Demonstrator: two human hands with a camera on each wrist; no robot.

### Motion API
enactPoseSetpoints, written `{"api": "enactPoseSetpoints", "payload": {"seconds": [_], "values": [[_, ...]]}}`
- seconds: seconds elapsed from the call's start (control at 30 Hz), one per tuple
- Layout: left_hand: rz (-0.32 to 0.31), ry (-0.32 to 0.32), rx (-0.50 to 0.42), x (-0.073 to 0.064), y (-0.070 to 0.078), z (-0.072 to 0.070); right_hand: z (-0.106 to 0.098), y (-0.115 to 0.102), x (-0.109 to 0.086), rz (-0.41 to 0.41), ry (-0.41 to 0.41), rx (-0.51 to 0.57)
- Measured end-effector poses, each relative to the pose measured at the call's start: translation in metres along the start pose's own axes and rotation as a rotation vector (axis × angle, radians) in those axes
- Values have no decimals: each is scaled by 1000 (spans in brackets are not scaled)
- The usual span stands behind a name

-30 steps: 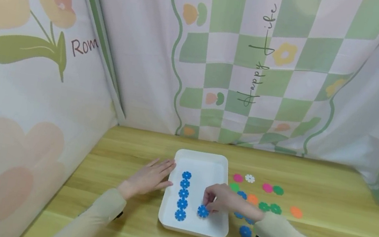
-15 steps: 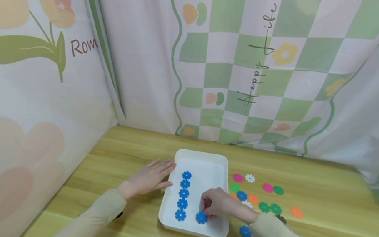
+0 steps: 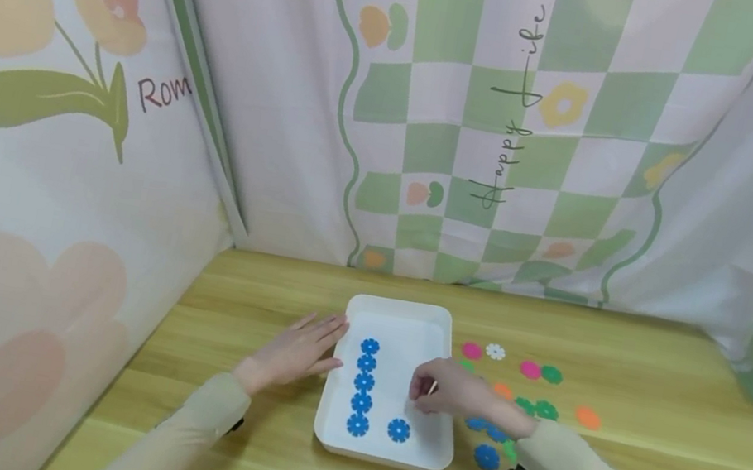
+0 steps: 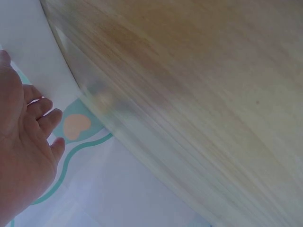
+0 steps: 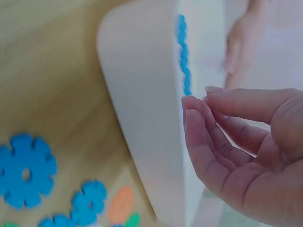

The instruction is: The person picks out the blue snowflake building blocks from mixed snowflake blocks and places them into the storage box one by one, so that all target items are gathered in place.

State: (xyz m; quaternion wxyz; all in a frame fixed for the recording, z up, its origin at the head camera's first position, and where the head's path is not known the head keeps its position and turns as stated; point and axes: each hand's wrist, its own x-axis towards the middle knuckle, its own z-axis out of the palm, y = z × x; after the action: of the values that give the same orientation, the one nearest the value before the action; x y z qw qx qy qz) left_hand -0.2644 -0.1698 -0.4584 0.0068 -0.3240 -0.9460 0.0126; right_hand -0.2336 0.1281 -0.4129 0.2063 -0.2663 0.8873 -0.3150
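In the head view a white tray [image 3: 405,332] holds a straight column of several blue snowflake discs [image 3: 364,382] along its left part. A single blue snowflake disc [image 3: 398,430] lies flat at the lower right of the tray, apart from the column. My left hand [image 3: 291,350] lies with fingers spread, fingertips at the tray's left rim; the left wrist view shows the same hand [image 4: 31,127] with relaxed fingers. Over the tray's right side hovers my right hand [image 3: 451,389], just above the single disc. Its fingers bend loosely in the right wrist view, and no disc shows between the fingertips [image 5: 190,118].
Right of the tray, loose discs lie on the wooden table [image 3: 277,285]: a blue disc [image 3: 487,457], a pink disc [image 3: 472,351], a white disc [image 3: 495,351], an orange disc [image 3: 588,417] and green discs [image 3: 552,374]. My right forearm hides some. A patterned curtain [image 3: 495,163] hangs behind.
My right hand has lowered the single blue snowflake disc toward the tray's near edge, let go of it and drawn back up and right. My left hand has stayed at the rim.
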Motion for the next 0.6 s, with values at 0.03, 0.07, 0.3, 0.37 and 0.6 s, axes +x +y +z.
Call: {"api": "enactPoseSetpoints", "payload": {"seconds": [0.03,0.07,0.3,0.37,0.6], "values": [[-2,-4,3,0,0,-1,-5,0,-3,-16,9,13],[-3,-7,5,-1,1,-1,-9,1,-6,-30,19,24],[-8,-7,2,-1,1,-1,-35,19,-30,-103,145,-13],[-8,-8,2,-1,1,-1,-39,28,-37,-79,164,-15],[2,5,-7,-1,1,-1,-49,56,-50,56,207,-28]]}}
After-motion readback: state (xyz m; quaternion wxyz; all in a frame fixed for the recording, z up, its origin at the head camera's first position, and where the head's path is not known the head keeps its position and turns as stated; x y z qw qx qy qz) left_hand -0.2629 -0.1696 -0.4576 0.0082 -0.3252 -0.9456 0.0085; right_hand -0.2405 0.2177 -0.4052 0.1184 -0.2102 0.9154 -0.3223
